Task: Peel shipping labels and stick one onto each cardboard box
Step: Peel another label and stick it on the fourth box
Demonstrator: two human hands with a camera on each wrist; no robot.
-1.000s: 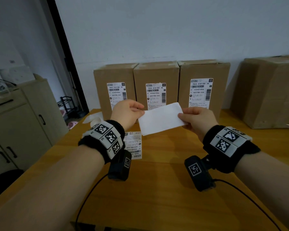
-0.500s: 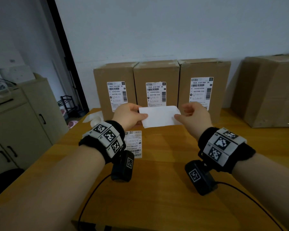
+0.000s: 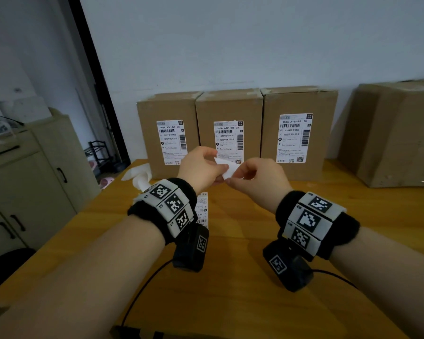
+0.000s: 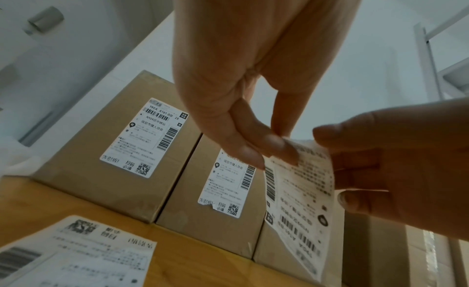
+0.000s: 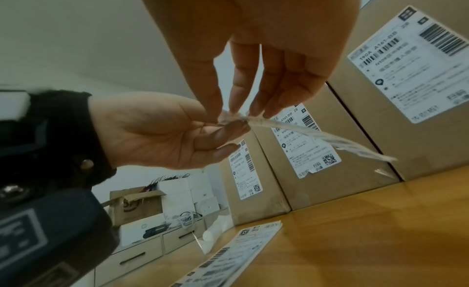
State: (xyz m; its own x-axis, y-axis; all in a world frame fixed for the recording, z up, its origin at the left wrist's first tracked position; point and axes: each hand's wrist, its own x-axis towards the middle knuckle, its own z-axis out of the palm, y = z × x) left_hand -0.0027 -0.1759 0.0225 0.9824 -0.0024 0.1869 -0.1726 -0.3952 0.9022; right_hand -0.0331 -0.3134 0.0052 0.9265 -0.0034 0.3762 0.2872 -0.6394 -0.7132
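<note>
Three brown cardboard boxes stand side by side at the table's back: left (image 3: 167,108), middle (image 3: 228,106), right (image 3: 296,104). Each carries a white shipping label on its front. In front of the middle box, both hands hold one shipping label sheet (image 3: 227,167), its printed side facing away from me (image 4: 299,201). My left hand (image 3: 218,168) pinches its top corner between thumb and fingers. My right hand (image 3: 233,178) pinches the same corner from the other side (image 5: 236,112). The sheet (image 5: 317,136) hangs free above the table.
A stack of printed labels (image 3: 202,209) lies on the wooden table (image 3: 242,302) under my left wrist. Crumpled white backing paper (image 3: 138,176) sits at the table's left edge. A larger cardboard box (image 3: 389,133) stands at the right. Beige cabinets (image 3: 30,182) stand left of the table.
My hands have come together: the sheet was stretched flat between them, and now both pinch one corner. The sheet has tipped away from me.
</note>
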